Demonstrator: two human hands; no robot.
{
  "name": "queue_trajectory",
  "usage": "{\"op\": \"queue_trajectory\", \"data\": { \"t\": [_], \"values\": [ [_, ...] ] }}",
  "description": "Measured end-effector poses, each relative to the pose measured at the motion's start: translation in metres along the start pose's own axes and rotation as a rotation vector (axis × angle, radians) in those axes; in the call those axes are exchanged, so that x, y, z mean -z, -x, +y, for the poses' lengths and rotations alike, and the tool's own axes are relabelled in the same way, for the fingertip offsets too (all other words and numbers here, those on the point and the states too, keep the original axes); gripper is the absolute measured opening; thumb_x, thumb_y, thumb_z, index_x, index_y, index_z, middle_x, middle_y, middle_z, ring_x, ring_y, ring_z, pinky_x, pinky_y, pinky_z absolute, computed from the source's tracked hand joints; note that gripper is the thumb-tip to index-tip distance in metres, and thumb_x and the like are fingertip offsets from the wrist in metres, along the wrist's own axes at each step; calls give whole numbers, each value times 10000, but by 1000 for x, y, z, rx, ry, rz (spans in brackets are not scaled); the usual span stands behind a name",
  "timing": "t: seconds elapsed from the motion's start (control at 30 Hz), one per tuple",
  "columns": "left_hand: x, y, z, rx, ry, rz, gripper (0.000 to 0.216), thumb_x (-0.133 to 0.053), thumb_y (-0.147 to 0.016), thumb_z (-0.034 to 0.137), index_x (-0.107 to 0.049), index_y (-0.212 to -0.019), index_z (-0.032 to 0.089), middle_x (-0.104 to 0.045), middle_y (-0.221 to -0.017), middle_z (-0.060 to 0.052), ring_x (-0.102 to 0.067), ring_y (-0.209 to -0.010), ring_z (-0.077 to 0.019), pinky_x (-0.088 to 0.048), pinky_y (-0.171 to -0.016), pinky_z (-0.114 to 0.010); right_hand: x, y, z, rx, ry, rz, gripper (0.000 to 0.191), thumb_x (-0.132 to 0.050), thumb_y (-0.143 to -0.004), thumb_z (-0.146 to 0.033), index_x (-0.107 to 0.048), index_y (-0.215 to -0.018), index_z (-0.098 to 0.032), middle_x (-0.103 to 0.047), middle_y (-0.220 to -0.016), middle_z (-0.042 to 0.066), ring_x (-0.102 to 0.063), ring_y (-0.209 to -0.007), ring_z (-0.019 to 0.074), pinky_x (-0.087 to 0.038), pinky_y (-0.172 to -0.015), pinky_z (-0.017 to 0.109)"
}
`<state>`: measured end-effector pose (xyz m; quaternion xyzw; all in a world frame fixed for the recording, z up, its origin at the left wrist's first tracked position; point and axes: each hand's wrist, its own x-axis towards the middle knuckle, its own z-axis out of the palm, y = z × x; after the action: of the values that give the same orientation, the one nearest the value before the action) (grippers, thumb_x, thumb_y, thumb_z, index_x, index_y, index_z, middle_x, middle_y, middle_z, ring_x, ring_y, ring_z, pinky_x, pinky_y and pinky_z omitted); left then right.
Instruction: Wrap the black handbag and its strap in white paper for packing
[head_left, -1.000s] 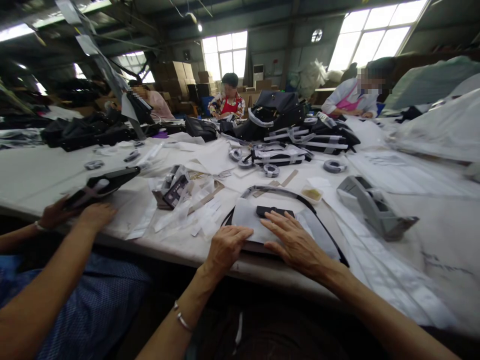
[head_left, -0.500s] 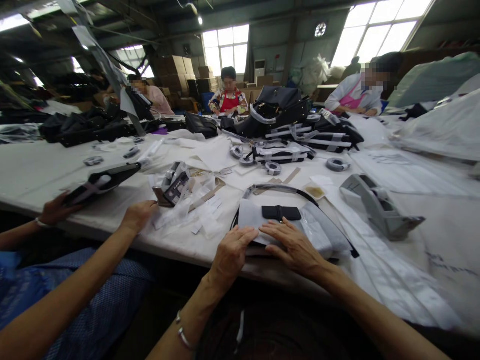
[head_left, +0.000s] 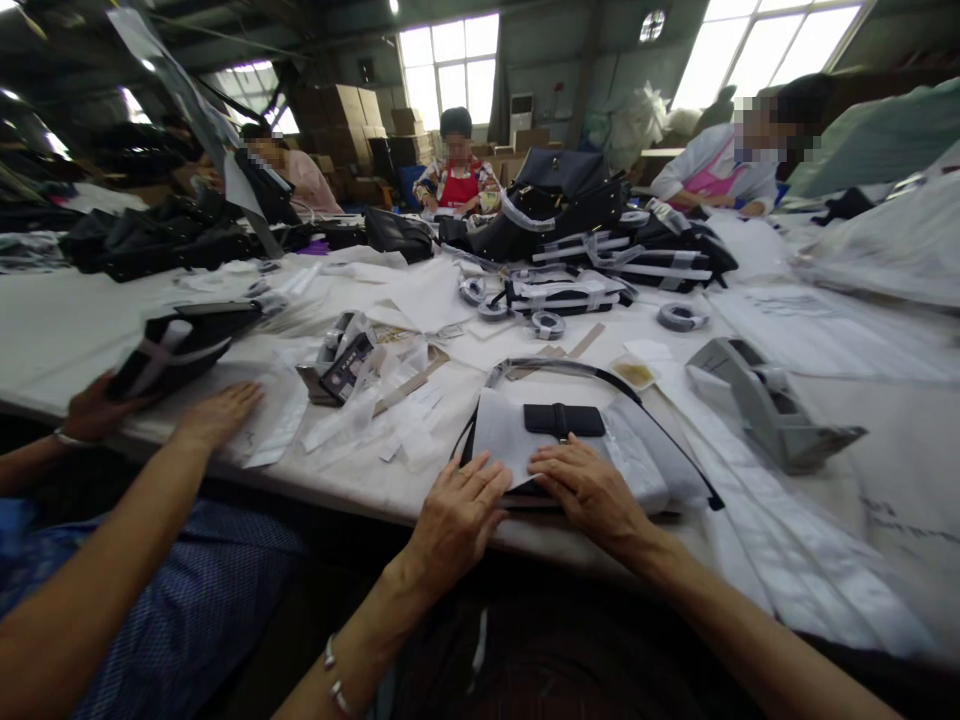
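A black bag (head_left: 564, 420) wrapped in white paper (head_left: 502, 440) lies on the white table (head_left: 862, 420) near its front edge, its dark strap (head_left: 570, 370) arching behind it. My left hand (head_left: 459, 510) rests flat on the paper at the bag's near left corner, fingers stretched out. My right hand (head_left: 589, 487) lies flat on the bag's near edge, fingers spread toward the black clasp. Neither hand grips anything.
A grey tape dispenser (head_left: 765, 405) stands to the right. Paper scraps and a small packet (head_left: 341, 365) lie left of the bag. A co-worker's hands (head_left: 214, 415) on my left handle another black bag (head_left: 180, 345). Tape rolls (head_left: 679, 317) and piled bags (head_left: 570, 215) sit farther back; people work behind.
Both my hands have slid back toward the bag's near edge, uncovering the black clasp. The co-worker's near hand reached right, then came back flat on the table.
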<state>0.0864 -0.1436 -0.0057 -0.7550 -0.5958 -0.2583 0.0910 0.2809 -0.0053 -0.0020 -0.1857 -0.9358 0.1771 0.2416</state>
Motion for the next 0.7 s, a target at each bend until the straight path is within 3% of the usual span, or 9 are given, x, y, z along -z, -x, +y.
{"op": "queue_trajectory", "data": {
  "t": [0.07,0.17,0.23,0.33,0.5,0.7],
  "values": [
    [-4,0,-5,-48,-18,62,303,-503,-964,167,-576,-1257,191,-690,-1207,-74,-599,-1203,-250,-407,-1092,-509,0,1,-6,37,65,-32,271,-505,-980,-314,-653,-1196,-244,-693,-1223,82,-601,-1198,251,-313,-1137,573],
    [-12,-1,-14,-105,-12,131,297,-456,-982,136,-588,-1242,194,-707,-1152,-66,-630,-1135,-187,-451,-1045,-400,0,2,-12,86,155,-77,525,-645,-892,-380,-525,-1369,-196,-599,-1362,139,-530,-1284,298,-267,-1160,600],
    [-16,0,-16,-115,-14,159,306,-433,-987,124,-592,-1237,196,-709,-1121,-68,-642,-1091,-166,-490,-971,-342,-2,3,-14,93,199,-105,674,-716,-829,-390,-468,-1415,-170,-564,-1395,163,-510,-1302,315,-268,-1163,596],
    [-17,3,-13,-111,-72,176,332,-389,-989,105,-593,-1236,192,-700,-1129,-74,-635,-1096,-180,-490,-962,-354,-4,4,-14,93,241,-129,722,-758,-787,-344,-456,-1418,-165,-545,-1411,174,-504,-1305,323,-284,-1158,588],
    [-11,8,1,-108,-299,30,355,-388,-976,127,-545,-1293,156,-638,-1272,-109,-562,-1232,-254,-429,-1053,-447,-7,3,-11,120,260,-109,640,-744,-791,-300,-505,-1374,-194,-551,-1406,168,-522,-1287,318,-305,-1141,592],
    [-21,-8,11,-223,-579,-107,306,-419,-909,67,-543,-1186,24,-642,-1151,-211,-630,-1090,-290,-452,-1018,-443,-3,1,-11,138,291,-127,608,-737,-801,-316,-518,-1349,-171,-564,-1388,168,-533,-1271,304,-296,-1146,576]
  ]
}}
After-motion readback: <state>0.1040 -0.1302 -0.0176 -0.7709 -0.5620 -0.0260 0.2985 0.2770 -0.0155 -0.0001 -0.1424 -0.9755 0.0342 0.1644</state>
